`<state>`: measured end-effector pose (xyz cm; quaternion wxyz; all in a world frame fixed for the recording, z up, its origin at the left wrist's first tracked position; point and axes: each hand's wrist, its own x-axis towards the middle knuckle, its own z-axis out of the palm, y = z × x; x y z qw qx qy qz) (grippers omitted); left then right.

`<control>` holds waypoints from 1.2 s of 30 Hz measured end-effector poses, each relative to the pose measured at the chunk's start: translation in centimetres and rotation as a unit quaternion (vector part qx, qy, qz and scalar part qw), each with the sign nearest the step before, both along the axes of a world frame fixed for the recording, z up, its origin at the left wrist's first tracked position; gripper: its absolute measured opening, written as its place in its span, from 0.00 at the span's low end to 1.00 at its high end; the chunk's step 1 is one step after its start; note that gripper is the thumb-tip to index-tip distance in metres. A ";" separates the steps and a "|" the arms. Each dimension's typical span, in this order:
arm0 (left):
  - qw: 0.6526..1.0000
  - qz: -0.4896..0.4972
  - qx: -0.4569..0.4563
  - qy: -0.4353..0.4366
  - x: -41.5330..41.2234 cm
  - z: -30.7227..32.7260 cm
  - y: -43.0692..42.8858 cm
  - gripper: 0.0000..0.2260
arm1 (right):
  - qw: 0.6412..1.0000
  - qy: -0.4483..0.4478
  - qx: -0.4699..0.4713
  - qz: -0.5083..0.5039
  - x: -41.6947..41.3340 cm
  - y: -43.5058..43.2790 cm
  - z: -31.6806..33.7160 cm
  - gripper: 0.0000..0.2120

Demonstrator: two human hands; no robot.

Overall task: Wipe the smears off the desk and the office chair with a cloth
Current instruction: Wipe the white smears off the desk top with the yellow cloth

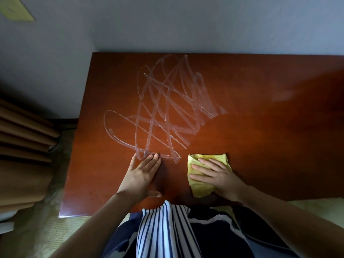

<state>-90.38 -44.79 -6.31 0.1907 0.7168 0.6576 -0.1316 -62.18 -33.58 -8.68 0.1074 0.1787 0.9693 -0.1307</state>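
Yellow cloth (206, 174) lies folded on the reddish-brown desk (260, 136), near its front edge, at about five o'clock from the smears (162, 110). Right hand (217, 176) lies flat on top of it, fingers spread, palm pressing the cloth down, nothing pinched. The smears are a big tangle of pale, crossing streaks over the left-centre of the desktop, their lowest loops reaching down toward the front edge. Left hand (141, 174) sits at nine o'clock from the cloth, flat on the bare wood, fingers together and extended, fingertips just touching the bottom loop of the streaks. Cloth and smears are apart, a strip of clean wood between them. At six o'clock, a striped shirt (163, 229) hangs below the desk edge. Far left, at nine o'clock, brown curtain folds (24, 138).
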 end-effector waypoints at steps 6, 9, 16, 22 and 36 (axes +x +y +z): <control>0.999 -0.025 0.001 -0.020 -1.1 0.2 0.3 0.50 | 0.992 -0.035 -0.005 -0.118 -3.9 3.2 -0.1 0.36; 0.999 -0.035 -0.001 -0.027 -1.4 0.4 0.4 0.50 | 0.976 -0.002 0.011 -0.215 -7.0 3.9 0.0 0.34; 0.997 -0.066 -0.002 -0.027 -2.4 0.5 0.9 0.47 | 0.961 -0.068 0.026 -0.265 -13.0 2.8 -0.5 0.31; 0.977 -0.108 0.160 -0.092 -3.6 2.5 2.0 0.28 | 0.996 -0.053 0.017 -0.063 -9.4 0.8 -0.6 0.33; 0.995 -0.089 0.007 -0.053 2.7 -0.6 5.7 0.52 | 0.992 -0.109 -0.015 -0.060 3.7 6.2 1.3 0.39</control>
